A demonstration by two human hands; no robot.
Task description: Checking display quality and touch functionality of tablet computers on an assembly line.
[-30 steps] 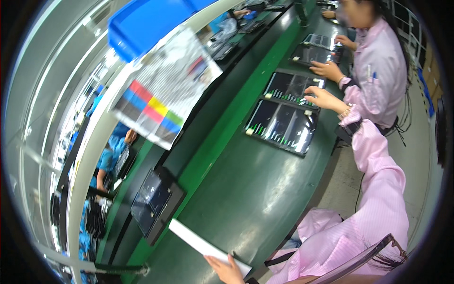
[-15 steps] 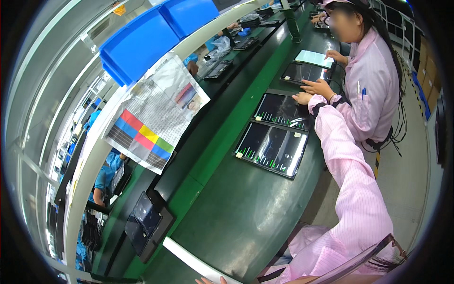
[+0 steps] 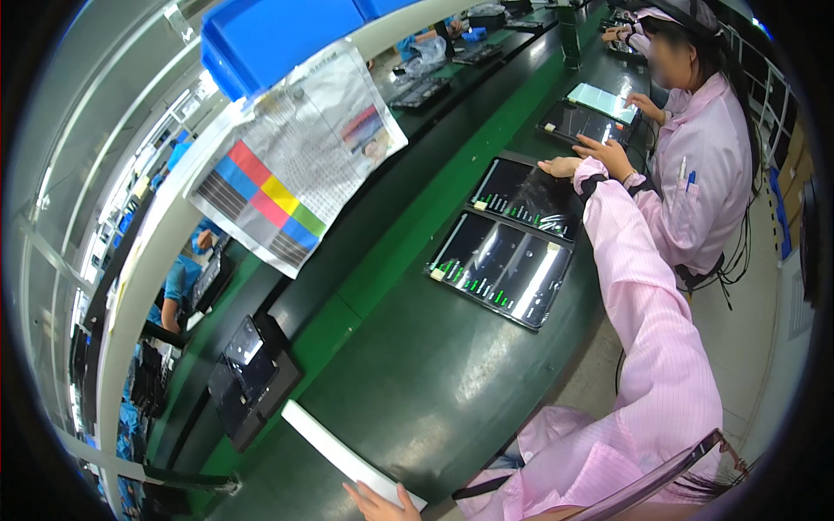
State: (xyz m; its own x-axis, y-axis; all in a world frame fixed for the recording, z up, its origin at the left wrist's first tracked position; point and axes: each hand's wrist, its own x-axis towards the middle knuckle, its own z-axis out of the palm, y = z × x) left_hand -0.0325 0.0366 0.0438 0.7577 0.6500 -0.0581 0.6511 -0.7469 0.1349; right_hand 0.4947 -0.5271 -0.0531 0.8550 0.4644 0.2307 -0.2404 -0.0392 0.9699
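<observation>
My right arm, in a pink striped sleeve, reaches far forward along the green bench. At its end my right hand, palm partly upturned and fingers extended, is at the far right corner of a dark tablet-like screen. A second such screen lies nearer, and both show rows of short green and white bars. Low in the view, my left hand rests against a long white slab, its thumb and fingers apart. The picture's lower edge cuts off that hand, and the slab's kind is unclear.
A co-worker in pink works over a lit tablet and a dark one. A black tray with dark panels stands at left. A printed sheet and blue bins hang above the bench.
The view has shifted, bringing more of my left hand and the white slab into sight. My right hand has turned somewhat and its fingers look straighter; the screens stay on the bench.
</observation>
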